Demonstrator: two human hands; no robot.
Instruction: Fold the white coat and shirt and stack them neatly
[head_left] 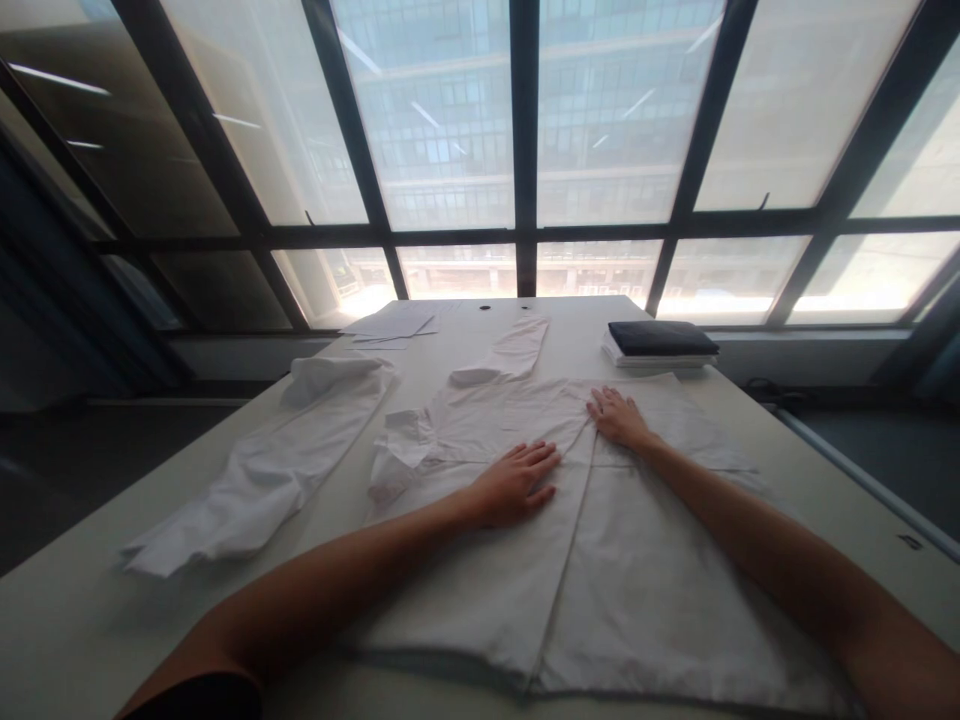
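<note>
A white shirt [480, 590] lies spread on the table, its collar [409, 440] toward the left and one sleeve [506, 355] stretched out past its far edge. My left hand [517, 485] rests flat on the cloth near the middle, fingers extended and pointing right. Farther up and to the right, my right hand [619, 415] also lies flat on the shirt, its fingers spread beside a long seam or fold. Neither hand grasps the fabric. Wrinkles run through the cloth between the two hands.
Another crumpled white garment [277, 460] lies on the left of the white table [67, 610]. Loose papers [394, 322] are at the far left. A folded black garment [660, 338] sits on folded white cloth [660, 361] at the far right. Large windows [450, 120] stand behind.
</note>
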